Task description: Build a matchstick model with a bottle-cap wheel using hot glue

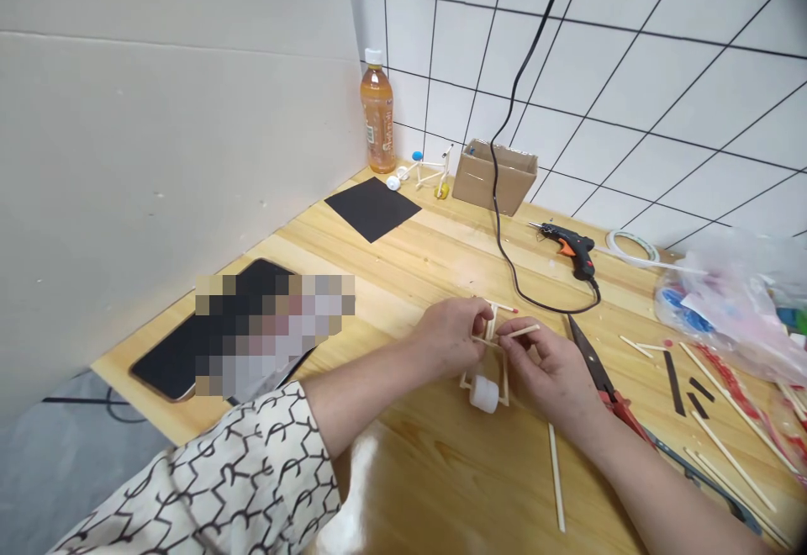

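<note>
A small frame [505, 374] of pale wooden sticks stands on the table, with white round caps [484, 393] as a wheel at its near end. My left hand [450, 338] is closed on the frame's upper part, fingers bent around the sticks. Between the thumb and fingers of my right hand [548, 372] is a short wooden stick [526, 331], its inner end against the frame. Just beyond the hands lies a red-tipped stick [508, 309]. The fingers partly hide where the sticks meet.
Scissors [593, 362] lie right of my right hand, near loose sticks [735, 462] and black strips [674, 383]. Farther back are a glue gun [567, 245] with its cord, a cardboard box [495, 177], a stick model [432, 175], black card [373, 208] and a bottle [377, 118]. A phone [170, 353] lies left.
</note>
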The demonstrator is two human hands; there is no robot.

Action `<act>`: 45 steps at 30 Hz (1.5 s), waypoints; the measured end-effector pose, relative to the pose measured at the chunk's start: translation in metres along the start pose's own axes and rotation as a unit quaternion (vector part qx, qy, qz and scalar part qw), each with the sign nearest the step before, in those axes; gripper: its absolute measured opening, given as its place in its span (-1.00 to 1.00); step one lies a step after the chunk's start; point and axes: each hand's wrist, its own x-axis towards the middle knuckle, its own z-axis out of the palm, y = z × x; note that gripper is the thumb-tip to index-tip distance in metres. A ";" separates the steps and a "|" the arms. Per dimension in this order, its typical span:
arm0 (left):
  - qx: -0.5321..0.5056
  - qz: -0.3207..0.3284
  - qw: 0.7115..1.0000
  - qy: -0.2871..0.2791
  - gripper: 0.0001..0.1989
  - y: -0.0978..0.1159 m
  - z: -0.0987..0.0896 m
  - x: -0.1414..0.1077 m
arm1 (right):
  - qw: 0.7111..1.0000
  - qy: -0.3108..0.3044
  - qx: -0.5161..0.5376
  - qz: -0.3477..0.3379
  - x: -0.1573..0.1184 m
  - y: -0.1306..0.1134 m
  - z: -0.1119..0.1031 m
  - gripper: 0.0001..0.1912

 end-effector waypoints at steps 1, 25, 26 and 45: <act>0.001 0.000 1.000 -0.002 -0.78 0.000 0.000 0.000 | 1.000 -0.001 0.000 -0.002 0.000 0.000 0.000 -0.86; -0.023 -0.014 1.000 -0.004 -0.69 0.004 0.002 -0.001 | 1.000 -0.016 -0.014 -0.008 0.001 0.005 0.003 -0.89; -0.020 -0.014 1.000 -0.005 -0.70 0.004 0.002 -0.001 | 1.000 -0.017 -0.014 -0.008 0.001 0.005 0.003 -0.89; -0.076 0.084 0.992 0.058 -0.86 0.013 -0.009 -0.004 | 0.998 0.009 -0.038 -0.056 0.004 -0.002 -0.003 -0.88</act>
